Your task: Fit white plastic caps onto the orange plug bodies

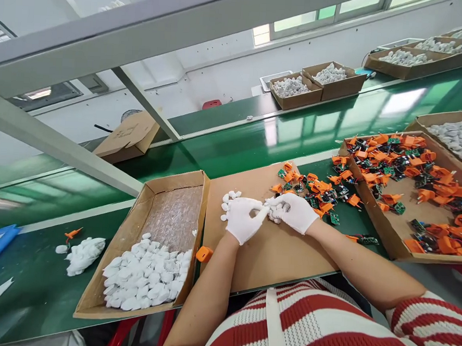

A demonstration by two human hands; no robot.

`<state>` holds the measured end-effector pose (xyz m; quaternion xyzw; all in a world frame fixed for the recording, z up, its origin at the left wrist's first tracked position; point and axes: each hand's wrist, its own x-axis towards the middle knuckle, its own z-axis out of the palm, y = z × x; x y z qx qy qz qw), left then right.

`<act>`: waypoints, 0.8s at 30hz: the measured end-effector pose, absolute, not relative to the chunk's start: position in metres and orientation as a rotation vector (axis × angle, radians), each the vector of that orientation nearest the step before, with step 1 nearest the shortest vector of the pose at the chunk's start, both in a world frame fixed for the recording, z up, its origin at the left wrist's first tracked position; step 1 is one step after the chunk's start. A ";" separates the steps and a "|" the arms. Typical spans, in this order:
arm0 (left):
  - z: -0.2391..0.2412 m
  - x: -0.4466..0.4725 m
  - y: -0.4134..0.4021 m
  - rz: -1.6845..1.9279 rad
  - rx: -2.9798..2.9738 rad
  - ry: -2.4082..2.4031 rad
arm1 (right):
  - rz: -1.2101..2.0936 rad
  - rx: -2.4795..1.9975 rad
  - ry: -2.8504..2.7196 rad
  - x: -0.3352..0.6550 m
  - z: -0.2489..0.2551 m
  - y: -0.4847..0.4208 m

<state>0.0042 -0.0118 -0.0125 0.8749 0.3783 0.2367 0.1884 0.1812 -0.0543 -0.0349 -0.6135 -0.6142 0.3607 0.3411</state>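
Note:
My left hand [246,218] and my right hand [297,212], both in white gloves, meet over a brown cardboard sheet [288,255]. Their fingers are closed in pinches around a small white putty-like lump [268,204], partly hidden by the gloves. More white lumps [278,213] lie under my right fingertips. Left of my left hand sits a loose group of white lumps [225,206]. Several orange plug housings with green circuit boards [318,189] are piled just beyond my right hand. A single orange housing [204,254] lies by my left forearm.
A cardboard tray [203,208] holding white lumps stands left; another tray [372,223] of orange plug parts stands right. A white clump [85,255] lies far left. Beyond runs a green conveyor [232,147], with boxes of lumps [296,99] behind it. A metal frame bar [144,47] crosses overhead.

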 end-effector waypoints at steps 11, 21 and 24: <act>-0.025 0.000 -0.008 0.562 2.662 1.244 | 0.840 -1.580 -1.589 0.185 -0.035 -0.050; -0.029 0.002 -0.002 0.444 2.441 1.282 | 1.170 -1.400 -1.459 0.173 -0.035 -0.060; -0.030 0.000 -0.002 0.413 2.504 1.171 | 1.203 -1.251 -1.509 0.175 -0.032 -0.062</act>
